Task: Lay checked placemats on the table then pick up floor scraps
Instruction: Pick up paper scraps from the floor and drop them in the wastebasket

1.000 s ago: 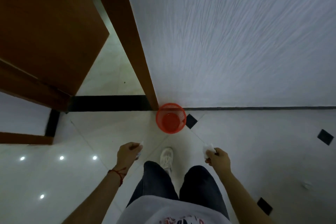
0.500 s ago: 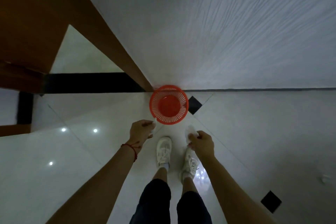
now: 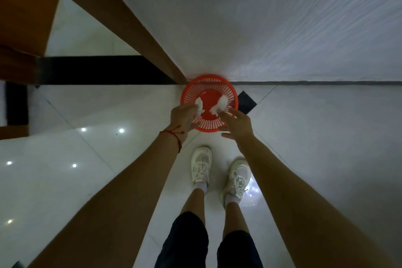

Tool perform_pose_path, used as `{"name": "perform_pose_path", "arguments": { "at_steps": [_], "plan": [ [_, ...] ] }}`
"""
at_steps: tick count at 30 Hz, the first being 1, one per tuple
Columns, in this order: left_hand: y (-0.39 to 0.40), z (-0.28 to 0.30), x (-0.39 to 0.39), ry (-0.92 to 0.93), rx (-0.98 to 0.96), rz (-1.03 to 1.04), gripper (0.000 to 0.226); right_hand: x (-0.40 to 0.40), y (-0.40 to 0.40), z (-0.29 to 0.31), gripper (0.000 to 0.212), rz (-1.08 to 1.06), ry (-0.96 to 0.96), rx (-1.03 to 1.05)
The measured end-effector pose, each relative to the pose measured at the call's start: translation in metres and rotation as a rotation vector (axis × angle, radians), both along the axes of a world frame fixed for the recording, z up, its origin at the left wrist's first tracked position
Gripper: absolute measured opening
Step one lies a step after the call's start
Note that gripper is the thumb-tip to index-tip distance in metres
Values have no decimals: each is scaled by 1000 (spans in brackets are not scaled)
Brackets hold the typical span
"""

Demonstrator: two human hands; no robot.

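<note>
A round red plastic basket (image 3: pixel 230 95) stands on the white tiled floor against the wall, beside a brown door frame. Both my hands hover over its near rim. My left hand (image 3: pixel 182 118), with a red string on the wrist, has curled fingers pinching a white paper scrap (image 3: pixel 199 104) above the basket's inside. My right hand (image 3: pixel 236 125) has its fingers spread and the thumb apart. A second white scrap (image 3: pixel 220 104) sits just beyond its fingertips, over the basket's red bottom.
A textured white wall (image 3: pixel 272 28) rises right behind the basket. The brown door frame (image 3: pixel 130 28) and a wooden door (image 3: pixel 24 17) lie to the left, with a black threshold strip (image 3: pixel 97 70). My two white sneakers (image 3: pixel 201 165) stand just short of the basket.
I have stepped closer and both hands have reached forward from beside my legs to over the basket. The right fingers have opened from their pinch on the scrap.
</note>
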State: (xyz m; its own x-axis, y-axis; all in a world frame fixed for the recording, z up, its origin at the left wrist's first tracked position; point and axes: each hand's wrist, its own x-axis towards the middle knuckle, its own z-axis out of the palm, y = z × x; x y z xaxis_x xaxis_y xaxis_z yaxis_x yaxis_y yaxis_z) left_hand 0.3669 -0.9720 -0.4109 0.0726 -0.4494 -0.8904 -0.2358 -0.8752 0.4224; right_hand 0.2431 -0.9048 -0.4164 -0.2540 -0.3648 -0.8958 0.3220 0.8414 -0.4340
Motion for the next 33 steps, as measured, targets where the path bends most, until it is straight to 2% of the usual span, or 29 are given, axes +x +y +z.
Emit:
{"name": "perform_pose_path", "arguments": {
  "at_steps": [2, 4, 7, 9, 11, 16, 20, 24, 28, 33],
  "plan": [
    [-1, 1, 1, -3, 7, -57, 32, -3, -2, 1, 52, 3, -54, 29],
    [1, 10, 2, -8, -30, -122, 29, -7, 4, 6, 47, 46, -39, 71],
    [8, 28, 11, -176, -200, -483, 13, -16, 26, 17, 40, 11, 19, 119],
    [18, 48, 17, -219, -293, -622, 21, -23, 47, 35, 42, -22, 57, 105],
    [28, 72, 25, -218, -310, -685, 30, -31, 71, 61, 40, -67, 87, 93],
    [52, 135, 36, -184, -280, -805, 31, -57, 137, 141, 37, -177, 157, 70],
    [69, 176, 34, -138, -241, -850, 29, -76, 194, 199, 36, -395, 247, 59],
    [87, 215, 10, -119, -256, -940, 10, -81, 255, 247, 35, -661, 249, 68],
    [116, 248, -42, -39, -314, -1086, 12, -83, 314, 279, 33, -884, 229, 65],
    [161, 271, -127, 40, -349, -1290, 24, -95, 391, 289, 25, -1080, 217, 26]
  ]
}}
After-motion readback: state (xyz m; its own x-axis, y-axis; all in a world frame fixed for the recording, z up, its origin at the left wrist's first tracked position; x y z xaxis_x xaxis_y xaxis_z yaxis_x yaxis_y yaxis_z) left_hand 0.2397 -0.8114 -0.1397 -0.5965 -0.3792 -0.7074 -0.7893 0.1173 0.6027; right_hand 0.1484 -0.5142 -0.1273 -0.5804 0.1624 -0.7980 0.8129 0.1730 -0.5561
